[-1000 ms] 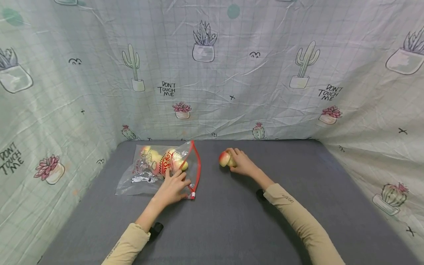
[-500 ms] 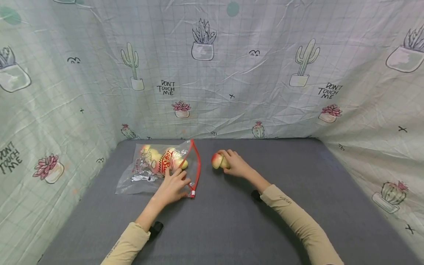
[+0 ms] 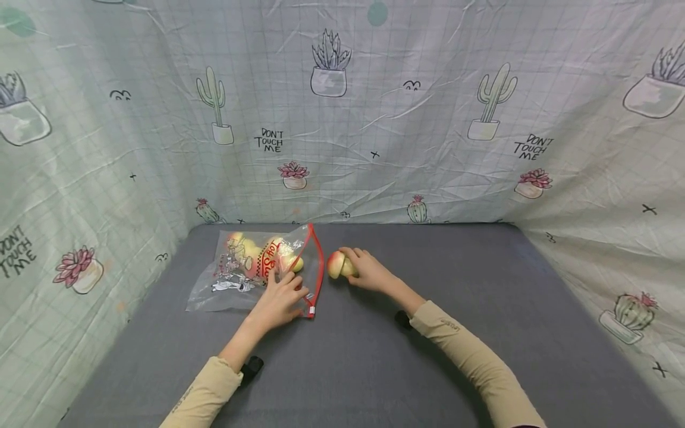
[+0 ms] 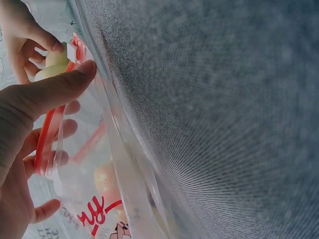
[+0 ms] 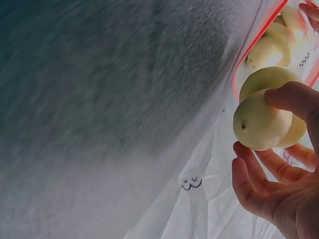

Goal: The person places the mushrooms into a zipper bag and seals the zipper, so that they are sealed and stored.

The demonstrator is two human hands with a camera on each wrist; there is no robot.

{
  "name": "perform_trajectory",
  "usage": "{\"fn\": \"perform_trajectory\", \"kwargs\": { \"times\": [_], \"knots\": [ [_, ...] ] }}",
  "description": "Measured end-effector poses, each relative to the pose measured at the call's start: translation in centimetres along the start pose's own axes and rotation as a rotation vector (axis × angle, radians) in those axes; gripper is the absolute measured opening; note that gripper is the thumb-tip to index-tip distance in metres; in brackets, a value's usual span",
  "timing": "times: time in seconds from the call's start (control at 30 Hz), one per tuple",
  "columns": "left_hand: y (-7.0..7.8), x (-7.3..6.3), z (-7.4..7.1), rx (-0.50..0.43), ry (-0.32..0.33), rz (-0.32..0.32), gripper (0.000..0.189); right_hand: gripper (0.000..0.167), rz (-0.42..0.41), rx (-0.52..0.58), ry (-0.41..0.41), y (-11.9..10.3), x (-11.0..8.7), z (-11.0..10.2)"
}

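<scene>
A clear zip bag (image 3: pixel 209 297) with a red zip edge and red lettering lies at the left of the table. Several yellow-and-red fruits (image 3: pixel 243 252) are inside. My left hand (image 3: pixel 278 303) rests at the bag's mouth, fingers spread and thumb near the white slider (image 3: pixel 312 310). In the left wrist view, thumb and fingers stand apart around the mouth. Just right of the mouth, my right hand (image 3: pixel 369 272) grips yellow-green fruit (image 5: pixel 261 122) with a red blush. It shows as rounded shapes pressed together; whether they are separate pieces I cannot tell.
A dark grey table (image 3: pixel 342 368) spreads beneath both arms. Behind and at the sides hangs a pale curtain (image 3: pixel 374 119) printed with cacti. Black wrist devices (image 3: pixel 251 368) sit under the sleeves.
My right hand has moved left with the fruit, from well right of the bag to close beside its mouth. The left hand and the bag have stayed in place.
</scene>
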State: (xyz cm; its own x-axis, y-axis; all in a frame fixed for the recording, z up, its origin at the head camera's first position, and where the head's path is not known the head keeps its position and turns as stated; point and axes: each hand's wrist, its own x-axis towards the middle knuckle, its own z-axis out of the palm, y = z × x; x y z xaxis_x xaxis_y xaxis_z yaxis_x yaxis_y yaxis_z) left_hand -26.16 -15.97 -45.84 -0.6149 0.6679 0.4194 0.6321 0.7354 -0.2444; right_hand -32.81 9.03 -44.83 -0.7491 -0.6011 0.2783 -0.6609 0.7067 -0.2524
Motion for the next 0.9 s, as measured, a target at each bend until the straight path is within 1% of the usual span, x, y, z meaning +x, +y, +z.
{"fn": "perform_trajectory", "kwargs": {
  "times": [0.13, 0.23, 0.4, 0.53, 0.77, 0.9],
  "knots": [
    [0.1, 0.0, 0.0, 0.005, -0.029, 0.003, 0.039, 0.065, -0.005, -0.001, -0.006, -0.5, 0.4, 0.3],
    [0.1, 0.0, -0.1, 0.012, -0.035, 0.008, 0.037, 0.065, -0.003, -0.012, -0.007, -0.9, 0.7, 0.4],
    [0.2, 0.0, -0.3, 0.021, -0.046, 0.012, 0.035, 0.063, -0.006, -0.055, 0.021, -1.4, 1.2, 0.6],
    [0.2, 0.0, -0.4, 0.014, -0.062, 0.011, 0.035, 0.062, -0.009, -0.068, 0.031, -2.0, 1.5, 0.8],
    [0.3, 0.1, -0.6, 0.011, -0.074, -0.003, 0.036, 0.064, 0.014, -0.089, -0.012, -2.9, 2.1, 1.5],
    [0.4, 0.2, -0.6, 0.005, -0.070, -0.006, 0.036, 0.064, 0.006, -0.105, -0.024, -3.3, 2.4, 1.9]
  ]
}}
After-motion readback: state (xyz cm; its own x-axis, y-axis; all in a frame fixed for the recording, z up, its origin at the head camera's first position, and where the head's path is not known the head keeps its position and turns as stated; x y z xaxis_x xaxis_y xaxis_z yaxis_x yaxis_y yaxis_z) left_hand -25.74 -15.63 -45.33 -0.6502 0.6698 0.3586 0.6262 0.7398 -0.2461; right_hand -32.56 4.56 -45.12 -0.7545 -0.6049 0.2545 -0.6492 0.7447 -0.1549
